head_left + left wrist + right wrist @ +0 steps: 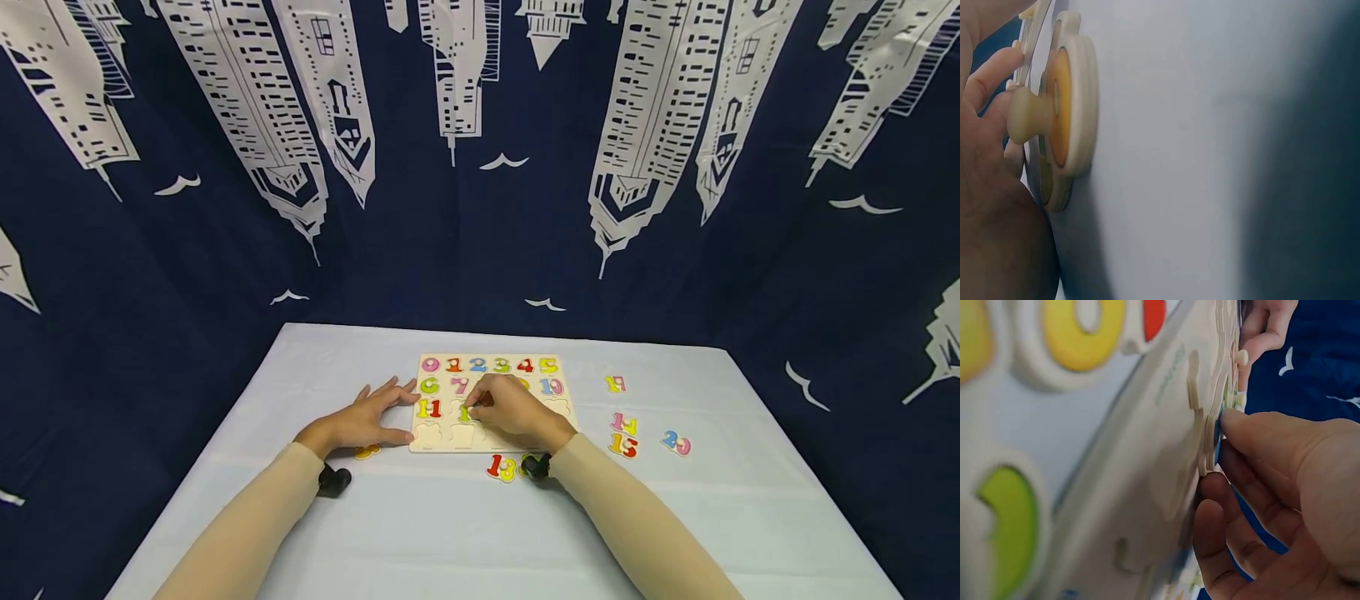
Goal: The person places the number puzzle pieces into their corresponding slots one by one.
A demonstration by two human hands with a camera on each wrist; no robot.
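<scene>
The puzzle board point(491, 400) is showing numerals 0, 1, 2, 3, 4, 5 along its top row, then 6, 7 and 10, then 11. Loose number pieces are lying on the table point(450, 533): 17 point(615, 384), 14 point(624, 424), 15 point(623, 446), 20 point(677, 443) and 13 point(502, 467).

The puzzle board point(491, 442) looks like pale, matt wood; its number pieces point(429, 408) carry glossy paint; the surface point(450, 533) wears smooth, matt cloth.
</scene>
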